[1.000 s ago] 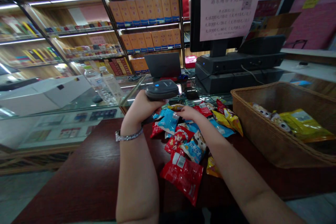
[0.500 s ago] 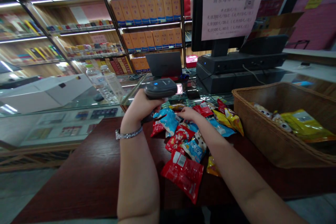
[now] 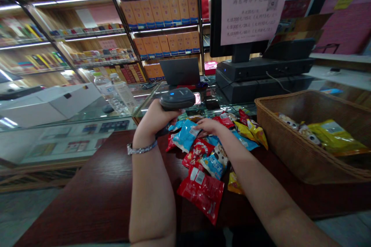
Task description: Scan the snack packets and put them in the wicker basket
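Head view shows the left hand [image 3: 155,119] wrapped around a grey barcode scanner [image 3: 177,99], held just above a pile of snack packets [image 3: 207,158] on the dark red worktop [image 3: 95,193]. Beneath the scanner, the right hand [image 3: 208,125] pinches the corner of a light-blue snack packet [image 3: 185,136]. A wicker basket [image 3: 285,142] stands near, to the right.

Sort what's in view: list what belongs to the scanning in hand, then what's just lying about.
In hand: barcode scanner in the left hand; blue snack packet in the right hand; heap of snack packets on the counter.
Lying about: wicker basket, water bottles, till monitor, white box.
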Tool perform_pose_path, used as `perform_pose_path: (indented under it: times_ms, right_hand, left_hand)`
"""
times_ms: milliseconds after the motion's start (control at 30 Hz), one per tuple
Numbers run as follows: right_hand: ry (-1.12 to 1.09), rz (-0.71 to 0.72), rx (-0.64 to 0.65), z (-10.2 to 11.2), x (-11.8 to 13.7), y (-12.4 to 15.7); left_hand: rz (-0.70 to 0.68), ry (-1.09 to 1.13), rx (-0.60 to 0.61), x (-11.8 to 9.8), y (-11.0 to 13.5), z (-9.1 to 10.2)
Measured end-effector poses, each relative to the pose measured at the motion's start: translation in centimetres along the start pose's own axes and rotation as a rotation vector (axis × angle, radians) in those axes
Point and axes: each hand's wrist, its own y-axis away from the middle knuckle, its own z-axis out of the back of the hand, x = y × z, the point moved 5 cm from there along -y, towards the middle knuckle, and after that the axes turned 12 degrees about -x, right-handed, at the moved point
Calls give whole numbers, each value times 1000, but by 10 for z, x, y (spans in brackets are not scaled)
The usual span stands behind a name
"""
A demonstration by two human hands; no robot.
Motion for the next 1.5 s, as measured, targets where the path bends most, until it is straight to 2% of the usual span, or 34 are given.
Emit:
perform_pose_path:
  times_ms: [200,433,567,700,967,1267,1500]
  right_hand:
    - [-166,85,-93,16,31,16]
    - [-494,280,-341,69,70,42]
    - [-631,356,-494,102,78,50]
    - [-739,403,-570,121,78,53]
    - [-782,448,-574,126,78,51]
    - [-706,477,-566,126,82,56]
    - [-749,462,-583,126,82,58]
  left_hand:
    - [19,-16,-7,2,0,0]
    - [-18,-91,46,1,-1,-7]
    - [-83,-109,48,-10,0,-17]
    - [-150,-146,31,-20,0,-28]
    - [-164,-125,2,-24,-1,-44]
    - [-188,-141,-30,-29,0,-44]
    - [-194,-131,-13,-30,0,-45]
